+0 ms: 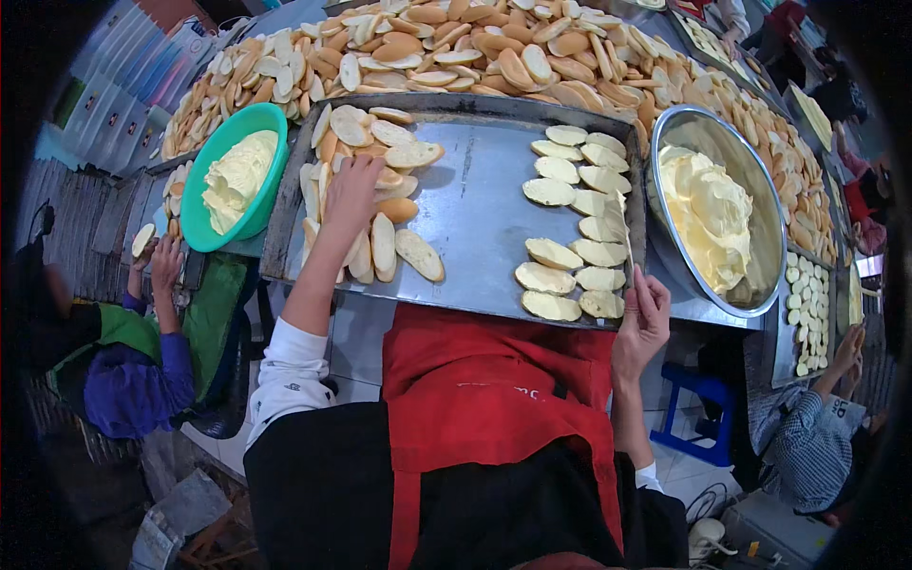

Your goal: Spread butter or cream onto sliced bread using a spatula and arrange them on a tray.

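Before me lies a shallow metal tray (467, 228). My left hand (354, 192) reaches into the plain bread slices (419, 253) heaped on its left side; its fingertips touch them, and whether they grip one is hidden. Between thumb and fingers, my right hand (641, 324) holds a thin spreading spatula (628, 246) upright along the tray's right edge. Its blade lies over the nearest coated slices. Bread slices coated with pale cream (548, 278) lie in two columns on the tray's right side. Right of the tray, a steel bowl (775, 249) holds pale yellow cream (709, 214).
A green plastic bowl (192, 192) of cream (239, 178) stands left of the tray. Behind it spreads a large bread pile (499, 53). Co-workers' hands are at left (166, 267) and right (848, 356), near another tray of coated slices (805, 313). A blue stool (691, 413) stands below.
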A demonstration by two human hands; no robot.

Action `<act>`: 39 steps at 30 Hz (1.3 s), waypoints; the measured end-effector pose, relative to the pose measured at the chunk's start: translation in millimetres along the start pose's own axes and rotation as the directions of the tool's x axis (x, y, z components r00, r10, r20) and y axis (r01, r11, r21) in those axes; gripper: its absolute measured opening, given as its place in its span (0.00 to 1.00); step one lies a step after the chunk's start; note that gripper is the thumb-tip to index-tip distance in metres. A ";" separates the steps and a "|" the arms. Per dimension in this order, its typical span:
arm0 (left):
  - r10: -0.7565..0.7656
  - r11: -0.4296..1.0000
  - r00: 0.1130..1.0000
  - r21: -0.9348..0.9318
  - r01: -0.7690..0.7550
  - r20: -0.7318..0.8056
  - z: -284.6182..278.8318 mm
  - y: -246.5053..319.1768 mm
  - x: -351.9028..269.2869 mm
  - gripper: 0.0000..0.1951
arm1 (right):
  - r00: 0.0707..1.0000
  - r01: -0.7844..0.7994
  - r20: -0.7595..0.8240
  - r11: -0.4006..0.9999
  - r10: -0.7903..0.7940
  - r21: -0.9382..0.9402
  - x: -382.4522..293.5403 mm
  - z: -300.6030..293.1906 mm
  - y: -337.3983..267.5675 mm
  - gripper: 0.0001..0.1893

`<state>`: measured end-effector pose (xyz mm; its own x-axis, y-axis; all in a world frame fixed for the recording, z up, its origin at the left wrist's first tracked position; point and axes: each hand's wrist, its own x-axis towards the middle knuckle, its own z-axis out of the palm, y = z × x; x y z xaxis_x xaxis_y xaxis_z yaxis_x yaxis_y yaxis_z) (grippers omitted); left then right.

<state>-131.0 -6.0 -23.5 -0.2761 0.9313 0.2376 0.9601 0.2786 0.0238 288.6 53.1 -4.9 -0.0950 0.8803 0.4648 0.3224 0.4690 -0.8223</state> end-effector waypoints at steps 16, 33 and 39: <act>-0.126 0.658 0.991 -0.752 0.043 -0.054 -12.0 1.3 22.6 0.19 | 0.964 -0.256 -0.034 0.950 0.266 0.179 38.3 -56.4 -3.9 0.14; 0.137 -0.608 0.831 -0.616 0.500 0.539 -28.6 125.8 -33.6 0.24 | 0.858 0.166 0.463 0.733 0.223 -0.659 164.3 -101.5 55.9 0.11; 0.059 -0.654 0.883 -0.651 0.386 0.465 -29.1 127.3 -32.3 0.23 | 0.711 -0.140 0.519 0.819 0.474 -0.556 174.6 -132.8 30.6 0.10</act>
<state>1.5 -7.4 0.2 -0.2078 0.9482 -0.2401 -0.7059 0.0246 0.7079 406.9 211.7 94.7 -0.4038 0.8855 -0.2298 0.8012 0.2210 -0.5561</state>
